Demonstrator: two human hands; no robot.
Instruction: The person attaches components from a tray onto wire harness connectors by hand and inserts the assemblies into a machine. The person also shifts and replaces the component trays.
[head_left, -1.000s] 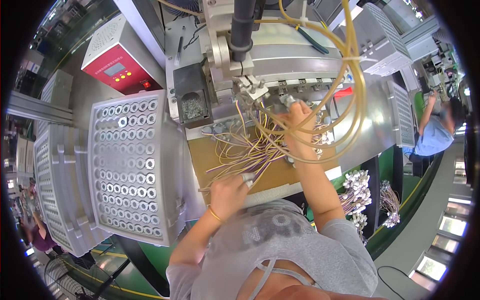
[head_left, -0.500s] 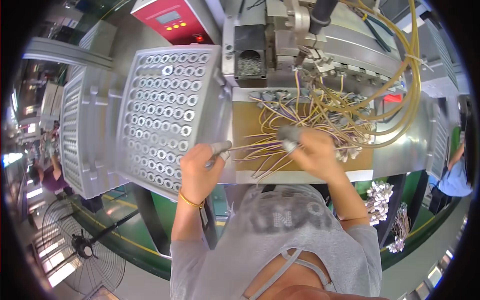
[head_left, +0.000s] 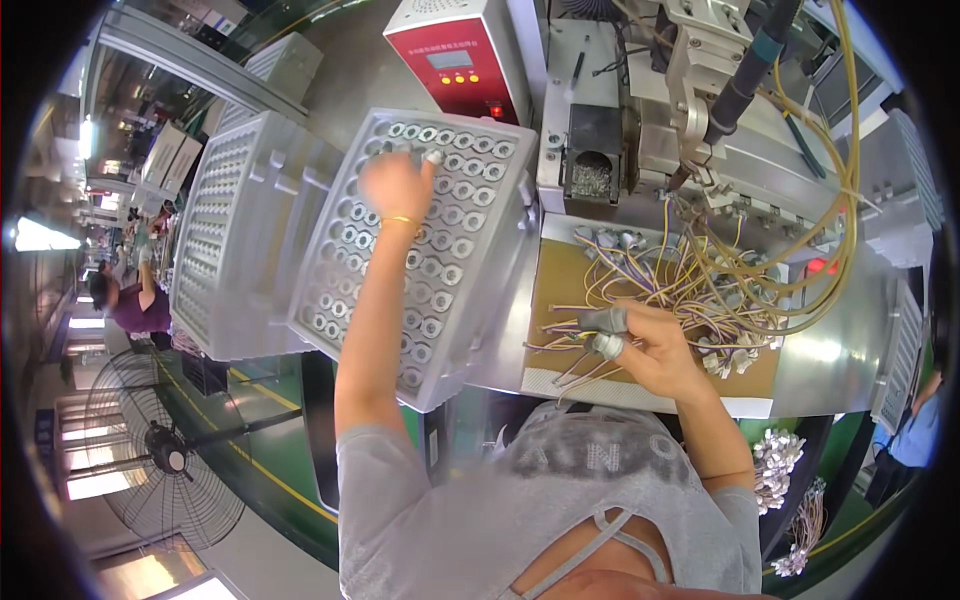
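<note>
My left hand (head_left: 397, 187) is over the far left part of a pale plastic tray (head_left: 478, 285) that holds rows of round metal rings (head_left: 462, 246). Its fingers are smeared by motion, so I cannot tell whether they grip anything. Grey covers sit on the fingertips of my right hand (head_left: 655, 350). That hand pinches a thin wire at the left side of a tangled bundle of yellow and dark purple wires (head_left: 640, 275). The bundle lies on a brown board (head_left: 560, 280), with white connectors (head_left: 735, 357) at its right end.
Behind the board is a metal machine (head_left: 690, 85) with a black bin (head_left: 592, 165) of small metal bits. A red control box (head_left: 462, 62) stands behind the tray. Yellowish hoses (head_left: 850, 150) loop down at right. A second tray stack (head_left: 235, 235) and a fan (head_left: 165, 450) are left.
My left hand has left the wires and moved up and left over the ring tray. My right hand stays by the wires. The view has shifted, so the bench appears farther right and lower.
</note>
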